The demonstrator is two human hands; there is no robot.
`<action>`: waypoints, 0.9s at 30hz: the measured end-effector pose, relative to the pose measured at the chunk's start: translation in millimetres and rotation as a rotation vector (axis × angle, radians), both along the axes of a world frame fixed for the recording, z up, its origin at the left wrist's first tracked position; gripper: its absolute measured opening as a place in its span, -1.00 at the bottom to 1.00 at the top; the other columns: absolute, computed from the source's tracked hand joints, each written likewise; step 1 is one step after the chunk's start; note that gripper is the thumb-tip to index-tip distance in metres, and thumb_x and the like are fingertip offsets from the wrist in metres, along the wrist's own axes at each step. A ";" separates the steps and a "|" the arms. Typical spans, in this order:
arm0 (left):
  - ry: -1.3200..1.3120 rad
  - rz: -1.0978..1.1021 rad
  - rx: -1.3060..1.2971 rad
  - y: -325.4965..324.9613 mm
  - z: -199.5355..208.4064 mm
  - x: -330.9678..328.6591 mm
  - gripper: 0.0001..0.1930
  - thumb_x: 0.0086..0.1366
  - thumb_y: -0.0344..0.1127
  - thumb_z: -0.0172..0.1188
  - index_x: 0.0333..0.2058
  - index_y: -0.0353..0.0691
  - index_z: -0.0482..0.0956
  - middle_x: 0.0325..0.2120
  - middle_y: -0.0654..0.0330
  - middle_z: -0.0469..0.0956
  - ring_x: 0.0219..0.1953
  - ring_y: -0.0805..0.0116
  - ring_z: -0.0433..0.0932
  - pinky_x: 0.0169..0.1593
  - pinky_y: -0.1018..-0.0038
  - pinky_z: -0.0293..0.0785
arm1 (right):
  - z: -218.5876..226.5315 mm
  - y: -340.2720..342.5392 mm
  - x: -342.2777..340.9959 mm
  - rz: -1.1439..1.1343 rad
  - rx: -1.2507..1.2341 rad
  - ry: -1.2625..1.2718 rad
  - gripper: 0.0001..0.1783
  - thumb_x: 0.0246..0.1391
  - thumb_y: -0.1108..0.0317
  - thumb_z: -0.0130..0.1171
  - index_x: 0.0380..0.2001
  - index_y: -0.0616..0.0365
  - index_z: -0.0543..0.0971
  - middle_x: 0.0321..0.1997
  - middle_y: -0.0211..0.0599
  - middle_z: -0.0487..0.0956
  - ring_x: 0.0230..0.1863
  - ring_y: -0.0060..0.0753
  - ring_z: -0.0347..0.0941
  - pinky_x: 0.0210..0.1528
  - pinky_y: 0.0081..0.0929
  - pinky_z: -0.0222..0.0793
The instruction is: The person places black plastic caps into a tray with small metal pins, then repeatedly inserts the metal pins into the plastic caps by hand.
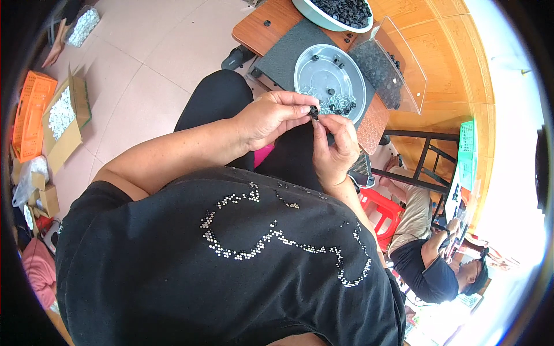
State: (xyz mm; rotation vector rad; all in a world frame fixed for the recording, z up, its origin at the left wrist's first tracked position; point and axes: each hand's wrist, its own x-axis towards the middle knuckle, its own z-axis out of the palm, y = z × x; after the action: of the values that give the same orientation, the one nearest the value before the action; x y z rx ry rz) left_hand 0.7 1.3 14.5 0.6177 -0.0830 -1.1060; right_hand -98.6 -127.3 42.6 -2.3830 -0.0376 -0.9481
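Between my two hands, just off the near rim of a clear round tray, is a small black plastic part. My left hand pinches it from the left with thumb and fingers. From the right, the thumb and fingertips of my right hand close on the same part; whether they also hold a tiny piece is too small to tell. In the tray lie a heap of thin silvery pins or screws and several loose black parts.
A pale basin of black parts and a clear bin of dark parts stand on the wooden table. Cartons with white pieces and an orange crate sit left. Another person sits right, near a red stool.
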 end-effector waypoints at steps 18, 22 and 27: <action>0.061 0.011 -0.031 0.0 -2.8 -1.6 -0.74 0.27 -0.46 0.07 -0.08 -0.41 0.46 -0.22 0.13 0.52 -0.16 0.48 0.51 0.00 0.63 0.45 | -10.1 0.6 -0.1 -0.011 0.278 0.016 -0.82 -0.14 0.64 0.27 -0.39 0.25 0.57 -0.37 -0.27 0.54 -0.44 -0.56 0.43 -0.38 -0.66 0.35; 0.031 0.010 -0.018 -0.4 -6.0 -2.5 -0.73 0.27 -0.45 0.06 -0.07 -0.41 0.46 -0.22 0.13 0.52 -0.16 0.48 0.50 0.00 0.62 0.44 | -15.0 1.9 -0.4 -0.018 0.384 0.047 -0.83 -0.13 0.63 0.27 -0.40 0.25 0.57 -0.40 -0.30 0.53 -0.46 -0.62 0.39 -0.42 -0.70 0.31; 0.013 0.012 -0.010 -1.5 -6.0 -4.1 -0.74 0.28 -0.45 0.04 -0.06 -0.40 0.46 -0.21 0.12 0.51 -0.15 0.47 0.50 0.00 0.61 0.44 | -12.2 7.0 -3.9 -0.063 0.633 0.154 -0.86 -0.08 0.60 0.26 -0.39 0.23 0.57 -0.42 -0.45 0.54 -0.50 -0.79 0.31 -0.47 -0.79 0.22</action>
State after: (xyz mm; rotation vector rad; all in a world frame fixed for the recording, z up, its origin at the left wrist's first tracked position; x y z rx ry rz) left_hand -3.4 -0.2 8.5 0.6010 -0.0739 -1.0976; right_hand -102.5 -120.2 30.4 -1.8628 0.3479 -0.6696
